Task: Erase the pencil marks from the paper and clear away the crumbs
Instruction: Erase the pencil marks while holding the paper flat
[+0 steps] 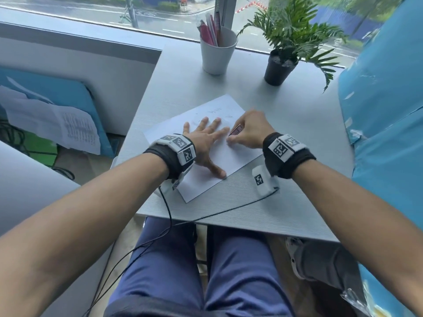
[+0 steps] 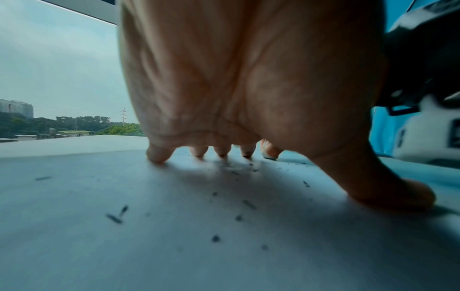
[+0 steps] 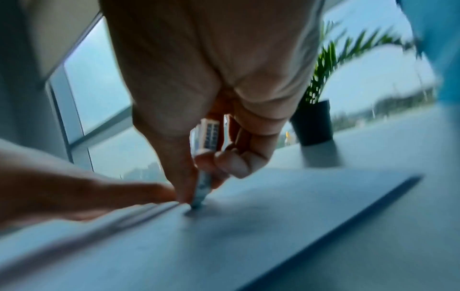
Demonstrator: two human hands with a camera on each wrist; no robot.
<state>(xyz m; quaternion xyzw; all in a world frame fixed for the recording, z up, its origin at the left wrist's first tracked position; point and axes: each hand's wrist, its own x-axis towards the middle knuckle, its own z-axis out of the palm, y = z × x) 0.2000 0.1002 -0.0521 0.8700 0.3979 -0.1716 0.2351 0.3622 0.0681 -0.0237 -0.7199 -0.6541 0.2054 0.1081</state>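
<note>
A white sheet of paper [image 1: 231, 154] lies at an angle on the grey table [image 1: 297, 179]. Faint pencil marks [image 1: 214, 112] show near its far end. My left hand [image 1: 206, 136] lies flat on the sheet with its fingers spread, pressing it down. Dark eraser crumbs [image 2: 239, 216] are scattered on the paper under that palm. Beside the left fingertips, my right hand [image 1: 248, 131] pinches a small sleeved eraser [image 1: 237, 129] between thumb and fingers. In the right wrist view the eraser [image 3: 202, 189] stands on end with its tip touching the paper [image 3: 273, 226].
A white cup of pens [image 1: 217, 53] and a potted fern [image 1: 280, 65] stand at the table's far side by the window. A blue plastic-covered mass [image 1: 384, 133] lines the right edge. Black cables [image 1: 169, 216] run off the near edge over my lap.
</note>
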